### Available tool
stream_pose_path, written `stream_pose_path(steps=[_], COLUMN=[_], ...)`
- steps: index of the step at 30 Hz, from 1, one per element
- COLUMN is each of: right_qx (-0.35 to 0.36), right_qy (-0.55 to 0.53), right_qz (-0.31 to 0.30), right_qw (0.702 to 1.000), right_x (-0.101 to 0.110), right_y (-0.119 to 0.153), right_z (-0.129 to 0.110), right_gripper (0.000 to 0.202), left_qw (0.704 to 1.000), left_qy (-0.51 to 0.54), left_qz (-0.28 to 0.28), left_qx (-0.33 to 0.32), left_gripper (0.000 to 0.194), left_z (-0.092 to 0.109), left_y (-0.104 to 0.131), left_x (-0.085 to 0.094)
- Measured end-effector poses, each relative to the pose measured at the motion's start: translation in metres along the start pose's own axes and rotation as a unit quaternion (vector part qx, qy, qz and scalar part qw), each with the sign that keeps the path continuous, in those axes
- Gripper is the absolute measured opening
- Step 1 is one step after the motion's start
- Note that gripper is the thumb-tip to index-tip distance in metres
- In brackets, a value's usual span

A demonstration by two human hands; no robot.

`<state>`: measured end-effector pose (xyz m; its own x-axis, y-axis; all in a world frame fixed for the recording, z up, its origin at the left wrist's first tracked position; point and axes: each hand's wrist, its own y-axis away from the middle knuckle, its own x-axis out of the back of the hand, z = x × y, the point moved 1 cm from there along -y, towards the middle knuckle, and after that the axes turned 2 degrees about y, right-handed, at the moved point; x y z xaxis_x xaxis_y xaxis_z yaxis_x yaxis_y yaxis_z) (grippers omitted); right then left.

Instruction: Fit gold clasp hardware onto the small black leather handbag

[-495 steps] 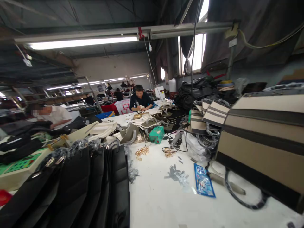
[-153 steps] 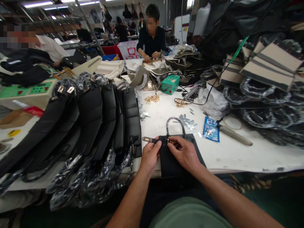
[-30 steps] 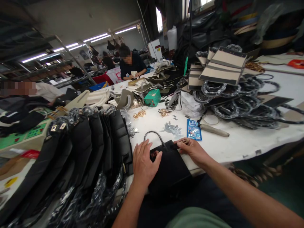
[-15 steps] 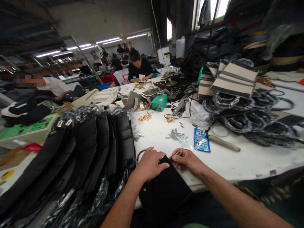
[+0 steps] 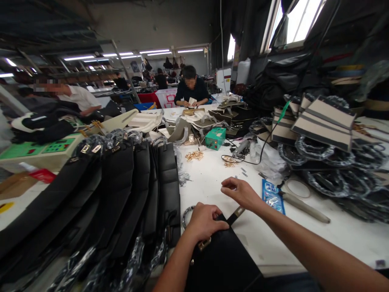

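Black handbag (image 5: 223,263): was laid at the near edge of the white table (image 5: 304,239), its strap with the gold tip (image 5: 235,214) pointed away from the edge.
Left hand (image 5: 204,220): was curled shut over the bag's top edge.
Right hand (image 5: 241,193): was held above the table, fingers loosely bent, nothing gripped.
Blue packet (image 5: 272,196): was lain just right of the right hand.
Row of black bags (image 5: 136,190): was stood to the left.

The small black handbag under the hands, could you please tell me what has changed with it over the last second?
The right hand has let go of the strap end and lifted over the white table. The small black handbag slid nearer its edge, the left hand gripping its top. The row of black bags and blue packet stayed put.
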<state>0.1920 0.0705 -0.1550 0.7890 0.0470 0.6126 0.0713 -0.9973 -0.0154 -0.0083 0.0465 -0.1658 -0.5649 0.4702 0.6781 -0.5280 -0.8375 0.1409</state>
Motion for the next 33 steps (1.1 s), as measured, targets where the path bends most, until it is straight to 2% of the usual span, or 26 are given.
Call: stream_pose_path(steps=[5,10,13,16,22,27,30,33], right_qx=[0.01,-0.013,-0.04,-0.067,-0.114,-0.104,-0.074,-0.054], right_qy=[0.083,0.16,0.201,0.232,0.252,0.229,0.189,0.144], right_qz=[-0.017,-0.03,-0.028,-0.028,-0.028,0.006,0.045,0.095], right_qw=[0.996,0.987,0.978,0.97,0.961,0.968,0.978,0.983], right_x=[-0.024,-0.057,-0.07,-0.077,-0.068,-0.037,-0.006,0.027], right_y=[-0.085,-0.167,-0.195,-0.208,-0.211,-0.189,-0.15,-0.073], right_z=[-0.02,-0.022,-0.017,-0.011,-0.01,-0.019,-0.02,-0.023], right_gripper=[0.025,0.042,0.042,0.04,0.028,0.021,0.018,0.027], left_qw=[0.999,0.999,0.999,0.998,0.996,0.996,0.996,0.994], left_qy=[0.029,0.03,0.037,0.042,0.054,0.039,0.019,0.018], left_qz=[0.012,0.023,0.025,0.024,-0.006,-0.05,-0.07,-0.091], left_qx=[0.015,0.033,0.03,0.038,0.072,0.067,0.056,0.051], left_gripper=[0.031,0.032,0.033,0.035,0.051,0.047,0.043,0.036], left_z=[-0.005,-0.008,-0.009,-0.01,-0.015,-0.008,-0.003,-0.003], left_y=[0.002,0.003,0.004,0.004,-0.002,-0.007,-0.011,-0.016], left_x=[-0.002,-0.004,-0.005,-0.007,-0.008,0.001,0.005,0.004])
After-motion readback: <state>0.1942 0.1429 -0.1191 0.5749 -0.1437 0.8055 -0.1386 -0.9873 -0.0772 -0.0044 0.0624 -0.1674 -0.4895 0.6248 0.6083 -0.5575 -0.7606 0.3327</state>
